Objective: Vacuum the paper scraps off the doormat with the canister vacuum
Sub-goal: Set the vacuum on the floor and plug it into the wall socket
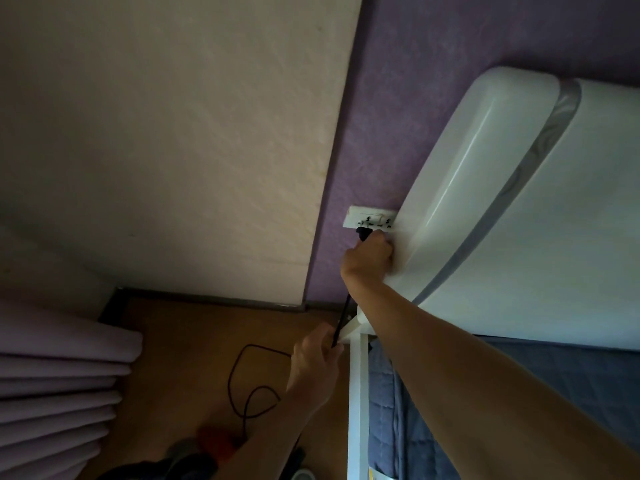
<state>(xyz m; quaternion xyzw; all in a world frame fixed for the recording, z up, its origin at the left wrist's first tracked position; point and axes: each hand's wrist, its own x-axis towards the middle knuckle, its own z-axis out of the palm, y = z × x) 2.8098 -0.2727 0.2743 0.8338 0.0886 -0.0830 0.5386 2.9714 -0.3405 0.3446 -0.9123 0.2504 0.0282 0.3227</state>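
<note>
My right hand (367, 258) grips a black plug (363, 233) and holds it against the white wall socket (370, 218) on the purple wall. Lower down, my left hand (317, 358) is closed around the black power cord (341, 320), which runs up to the plug. More of the cord lies in loops (251, 382) on the wooden floor. A red and grey shape (211, 441), blurred, sits on the floor at the bottom edge where the cord ends; it may be the canister vacuum. No doormat or paper scraps are in view.
A white padded headboard (502, 188) stands right of the socket, close against my right hand. Below it is a bed with a blue quilt (540, 382) and a white frame post (356, 393). Pale curtain folds (59, 375) hang at the left.
</note>
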